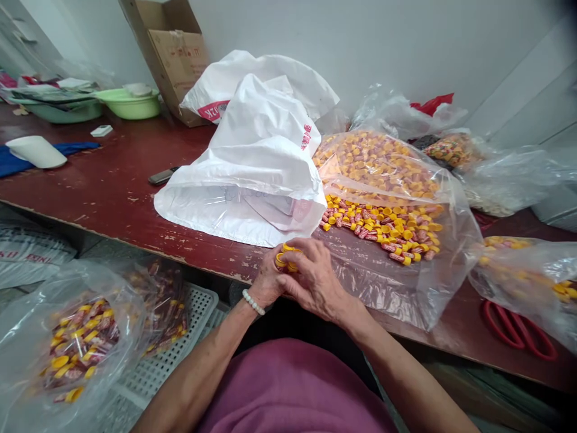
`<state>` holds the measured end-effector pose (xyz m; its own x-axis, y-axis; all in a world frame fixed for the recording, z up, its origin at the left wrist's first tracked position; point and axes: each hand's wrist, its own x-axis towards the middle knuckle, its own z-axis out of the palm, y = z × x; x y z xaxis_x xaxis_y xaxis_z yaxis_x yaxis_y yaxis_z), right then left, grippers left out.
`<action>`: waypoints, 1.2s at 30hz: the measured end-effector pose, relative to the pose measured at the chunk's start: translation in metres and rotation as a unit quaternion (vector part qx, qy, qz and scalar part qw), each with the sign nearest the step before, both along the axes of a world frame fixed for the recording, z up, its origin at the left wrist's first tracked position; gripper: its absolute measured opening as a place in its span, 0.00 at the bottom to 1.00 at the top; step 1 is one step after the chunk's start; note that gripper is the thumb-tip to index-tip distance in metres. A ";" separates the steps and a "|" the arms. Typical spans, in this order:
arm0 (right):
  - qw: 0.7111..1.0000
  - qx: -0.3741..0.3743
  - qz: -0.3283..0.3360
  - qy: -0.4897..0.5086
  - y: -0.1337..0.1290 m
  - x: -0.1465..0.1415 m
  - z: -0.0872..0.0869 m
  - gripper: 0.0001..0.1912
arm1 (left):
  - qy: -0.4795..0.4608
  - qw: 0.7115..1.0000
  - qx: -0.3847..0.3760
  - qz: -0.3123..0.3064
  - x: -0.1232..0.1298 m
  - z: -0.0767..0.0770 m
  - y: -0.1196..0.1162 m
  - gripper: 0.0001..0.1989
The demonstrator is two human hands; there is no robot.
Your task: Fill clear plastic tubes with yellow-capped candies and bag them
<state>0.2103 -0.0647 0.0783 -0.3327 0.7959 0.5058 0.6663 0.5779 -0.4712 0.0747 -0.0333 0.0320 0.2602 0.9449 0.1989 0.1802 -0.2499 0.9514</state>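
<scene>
Several yellow caps [287, 257], partly hidden, right hand [318, 278] in front

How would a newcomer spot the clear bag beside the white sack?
On the dark red table, find the white sack whose open mouth faces the camera. The clear bag lies just right of it, set apart by the table's biggest visible heap of yellow-and-red pieces.

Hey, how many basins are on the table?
2 visible: a light green basin beside the box, and a darker green basin further left, partly covered. Others may be hidden.
</scene>
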 end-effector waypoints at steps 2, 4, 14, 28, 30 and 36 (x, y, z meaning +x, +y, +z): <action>0.999 -0.025 0.023 -0.016 0.000 0.001 -0.004 0.13 | -0.022 1.000 -0.004 -0.011 -0.001 0.001 0.002 0.09; 0.998 -0.049 0.018 0.043 0.001 0.006 -0.007 0.14 | -0.053 0.998 -0.040 -0.011 -0.002 0.002 0.004 0.13; 0.965 -0.169 -0.015 0.198 0.002 0.018 -0.035 0.25 | -0.148 0.973 -0.166 -0.067 -0.012 -0.005 -0.004 0.17; 0.935 -0.207 0.033 0.286 0.000 0.006 -0.029 0.15 | -0.290 0.921 -0.229 -0.127 -0.018 -0.002 -0.012 0.15; 0.912 -0.246 0.034 0.326 -0.001 0.004 -0.028 0.16 | -0.314 0.907 -0.243 -0.138 -0.022 0.001 -0.012 0.16; 0.874 -0.298 0.041 0.382 0.000 -0.001 -0.028 0.17 | -0.333 0.890 -0.256 -0.175 -0.031 0.002 -0.013 0.18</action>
<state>0.2093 -0.0651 0.0503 -0.1472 0.9831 0.1091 -0.0061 0.1094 -0.9940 0.0433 -0.0459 0.0341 0.5415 0.8406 -0.0137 -0.4711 0.3169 0.8232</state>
